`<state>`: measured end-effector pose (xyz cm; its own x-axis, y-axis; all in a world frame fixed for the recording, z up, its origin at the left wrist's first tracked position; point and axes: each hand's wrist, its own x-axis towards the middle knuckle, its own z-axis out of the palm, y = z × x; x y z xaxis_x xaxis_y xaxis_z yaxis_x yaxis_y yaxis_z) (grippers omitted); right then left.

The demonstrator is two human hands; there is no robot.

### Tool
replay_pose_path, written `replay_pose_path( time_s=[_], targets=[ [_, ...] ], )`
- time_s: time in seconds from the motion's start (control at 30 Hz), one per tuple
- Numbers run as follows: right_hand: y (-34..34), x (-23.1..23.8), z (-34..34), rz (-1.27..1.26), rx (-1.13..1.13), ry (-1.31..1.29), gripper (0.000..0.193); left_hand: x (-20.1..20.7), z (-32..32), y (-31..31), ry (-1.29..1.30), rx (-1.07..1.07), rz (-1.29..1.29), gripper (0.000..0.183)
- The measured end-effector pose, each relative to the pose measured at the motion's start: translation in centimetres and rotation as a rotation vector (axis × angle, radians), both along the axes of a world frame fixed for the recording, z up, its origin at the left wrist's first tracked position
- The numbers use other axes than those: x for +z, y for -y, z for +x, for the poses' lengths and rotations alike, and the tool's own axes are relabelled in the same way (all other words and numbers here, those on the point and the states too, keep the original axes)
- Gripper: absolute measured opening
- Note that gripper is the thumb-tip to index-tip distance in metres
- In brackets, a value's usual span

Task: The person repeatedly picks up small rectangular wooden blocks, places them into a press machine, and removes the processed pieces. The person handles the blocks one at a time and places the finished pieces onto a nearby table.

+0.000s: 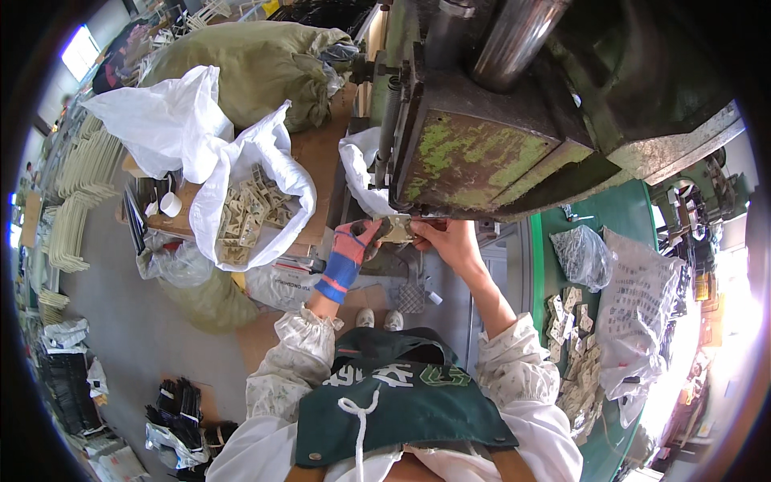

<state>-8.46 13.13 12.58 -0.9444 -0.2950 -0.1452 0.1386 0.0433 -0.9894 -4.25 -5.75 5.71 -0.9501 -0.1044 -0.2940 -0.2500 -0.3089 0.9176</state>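
A small flat beige metal plate (397, 230) is held level between my two hands, just under the front edge of a large worn green press (474, 165). My left hand (355, 243), in a pink and blue glove with dark fingertips, closes on its left end. Bare, my right hand (454, 245) pinches the right end between thumb and fingers. To the left, an open white sack (295, 189) holds many beige metal pieces (250, 210) of a similar look. More such pieces (572, 337) lie heaped on the green table at the right.
A green table (625, 221) carries a clear plastic bag (581, 255) and a large printed sack (638, 313). A full olive sack (249, 68) rests behind the white one, near a white cup (170, 204). Bent pale frames (80, 185) stack at far left. A pedal (411, 299) is below.
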Motion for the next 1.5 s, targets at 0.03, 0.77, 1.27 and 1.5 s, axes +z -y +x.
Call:
replay_pose_path(
  time_s=[0.03,0.77,1.27,1.5],
  targets=[
    [0.0,-0.3,-0.1,-0.026,-0.002,0.002,0.014,0.1,0.0,-0.1,0.015,0.014,-0.010,0.020],
    [-1.0,-2.0,1.8,-0.076,-0.138,0.163,0.020,1.2,0.8,1.2,0.055,-0.035,-0.141,0.024],
    [0.8,-1.9,2.3,-0.129,-0.096,0.283,0.021,-0.7,1.1,0.3,-0.036,0.100,-0.039,0.017],
    [1.6,-2.5,2.7,-0.198,-0.152,0.285,0.026,-1.2,0.4,0.9,-0.043,0.096,0.179,0.020]
  ],
)
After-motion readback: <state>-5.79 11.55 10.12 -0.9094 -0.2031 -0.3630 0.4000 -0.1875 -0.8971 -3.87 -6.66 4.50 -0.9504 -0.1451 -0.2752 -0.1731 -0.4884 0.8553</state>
